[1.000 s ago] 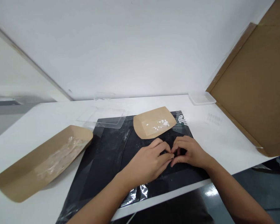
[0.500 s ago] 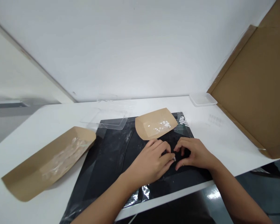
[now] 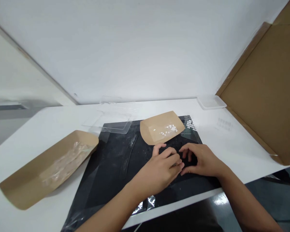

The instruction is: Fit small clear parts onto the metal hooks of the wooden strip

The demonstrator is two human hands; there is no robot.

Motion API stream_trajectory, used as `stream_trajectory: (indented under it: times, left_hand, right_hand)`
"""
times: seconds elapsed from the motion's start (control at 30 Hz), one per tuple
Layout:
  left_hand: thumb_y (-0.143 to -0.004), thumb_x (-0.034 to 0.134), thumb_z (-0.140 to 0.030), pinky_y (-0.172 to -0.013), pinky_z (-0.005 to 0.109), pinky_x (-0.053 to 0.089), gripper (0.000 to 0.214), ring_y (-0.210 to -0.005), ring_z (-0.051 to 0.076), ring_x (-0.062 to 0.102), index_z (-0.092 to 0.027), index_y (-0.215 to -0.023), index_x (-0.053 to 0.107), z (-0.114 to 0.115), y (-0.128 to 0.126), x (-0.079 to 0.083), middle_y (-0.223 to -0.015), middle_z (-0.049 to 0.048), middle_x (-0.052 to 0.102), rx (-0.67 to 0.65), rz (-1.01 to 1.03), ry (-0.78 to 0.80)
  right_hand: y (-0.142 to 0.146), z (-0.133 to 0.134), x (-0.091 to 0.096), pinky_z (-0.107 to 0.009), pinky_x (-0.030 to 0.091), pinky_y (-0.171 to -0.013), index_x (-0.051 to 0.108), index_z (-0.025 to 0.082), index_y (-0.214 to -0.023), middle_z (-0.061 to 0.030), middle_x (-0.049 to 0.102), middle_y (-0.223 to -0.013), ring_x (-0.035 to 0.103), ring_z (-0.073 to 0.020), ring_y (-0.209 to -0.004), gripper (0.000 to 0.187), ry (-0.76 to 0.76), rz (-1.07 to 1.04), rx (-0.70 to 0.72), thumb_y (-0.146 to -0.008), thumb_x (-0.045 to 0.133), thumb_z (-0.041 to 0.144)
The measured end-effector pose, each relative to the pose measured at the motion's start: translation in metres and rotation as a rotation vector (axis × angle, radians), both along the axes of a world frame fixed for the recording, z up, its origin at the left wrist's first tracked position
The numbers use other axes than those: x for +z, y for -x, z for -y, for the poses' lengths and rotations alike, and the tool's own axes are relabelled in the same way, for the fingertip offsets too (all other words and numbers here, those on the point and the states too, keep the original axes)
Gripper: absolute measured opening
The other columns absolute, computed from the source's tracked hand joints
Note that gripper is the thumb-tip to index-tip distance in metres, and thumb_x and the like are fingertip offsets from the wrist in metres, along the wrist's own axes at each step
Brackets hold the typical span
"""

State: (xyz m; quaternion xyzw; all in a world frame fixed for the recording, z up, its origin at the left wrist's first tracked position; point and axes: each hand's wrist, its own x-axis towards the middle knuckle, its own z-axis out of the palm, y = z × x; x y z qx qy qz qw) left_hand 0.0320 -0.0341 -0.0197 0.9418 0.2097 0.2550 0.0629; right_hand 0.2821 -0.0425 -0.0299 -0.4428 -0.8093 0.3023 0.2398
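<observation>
Over the black sheet, my left hand has its thumb and curled fingers closed together, with the index finger raised; what they hold, if anything, is hidden. Facing it closely from the right is my right hand, its thumb apart from its bent fingers and nothing visible between them. Just beyond my hands lies a small brown paper tray holding several small white discs. A clear sheet with rows of white round dots lies at the black sheet's far right corner.
A larger brown paper tray with clear plastic pieces stands to the left. Clear flat plates lie behind the black sheet. A shallow translucent container sits at the back right, beside a large cardboard panel.
My left index finger has lifted, and its other fingers have curled further over a small shiny piece that showed at the fingertips before. The right hand has barely moved.
</observation>
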Motion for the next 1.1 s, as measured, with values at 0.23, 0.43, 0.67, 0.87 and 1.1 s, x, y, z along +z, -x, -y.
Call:
stream_trajectory:
  times: [0.23, 0.43, 0.67, 0.87, 1.1]
  left_hand:
    - [-0.109, 0.057, -0.020, -0.113, 0.055, 0.019, 0.020, -0.103, 0.020, 0.063, -0.021, -0.095, 0.072, 0.003, -0.003, 0.002, -0.090, -0.0008, 0.073, 0.015, -0.006, -0.021]
    - [-0.106, 0.062, -0.021, -0.116, 0.056, 0.017, 0.017, -0.106, 0.021, 0.064, -0.022, -0.095, 0.074, 0.004, -0.004, -0.001, -0.090, -0.0014, 0.075, 0.039, 0.031, 0.006]
    - [-0.101, 0.073, -0.031, -0.118, 0.056, 0.019, 0.007, -0.120, 0.026, 0.065, -0.029, -0.099, 0.079, -0.003, 0.003, 0.006, -0.096, -0.0030, 0.082, 0.036, 0.118, 0.070]
    - [-0.100, 0.074, -0.033, -0.118, 0.056, 0.016, 0.008, -0.122, 0.028, 0.066, -0.034, -0.100, 0.082, -0.008, 0.007, 0.005, -0.096, -0.0045, 0.084, 0.070, 0.227, 0.053]
    - [-0.103, 0.069, -0.030, -0.119, 0.055, 0.016, 0.012, -0.121, 0.028, 0.065, -0.029, -0.099, 0.080, -0.007, 0.007, 0.009, -0.094, -0.0031, 0.083, 0.115, 0.217, 0.083]
  right_hand:
    - [0.001, 0.001, 0.001, -0.029, 0.054, -0.071, 0.060, 0.027, -0.126, 0.0005, 0.073, -0.100, 0.069, -0.0160, -0.079, 0.069, -0.001, 0.035, -0.006, -0.074, 0.093, 0.057]
    - [0.001, 0.000, 0.002, -0.028, 0.051, -0.069, 0.066, 0.026, -0.118, 0.0012, 0.069, -0.094, 0.066, -0.0155, -0.080, 0.056, -0.040, 0.053, 0.023, -0.077, 0.092, 0.056]
    - [0.004, 0.000, 0.002, -0.027, 0.049, -0.066, 0.072, 0.025, -0.109, -0.0010, 0.065, -0.100, 0.063, -0.0138, -0.077, 0.034, -0.093, 0.039, 0.070, -0.088, 0.084, 0.049]
    - [0.005, -0.002, -0.003, -0.027, 0.050, -0.068, 0.075, 0.025, -0.102, -0.0013, 0.066, -0.098, 0.063, -0.0142, -0.078, 0.031, -0.110, 0.028, 0.070, -0.088, 0.084, 0.050]
    - [0.005, -0.002, -0.004, -0.026, 0.051, -0.066, 0.076, 0.026, -0.101, -0.0003, 0.066, -0.098, 0.063, -0.0138, -0.076, 0.031, -0.094, 0.001, 0.067, -0.086, 0.086, 0.051]
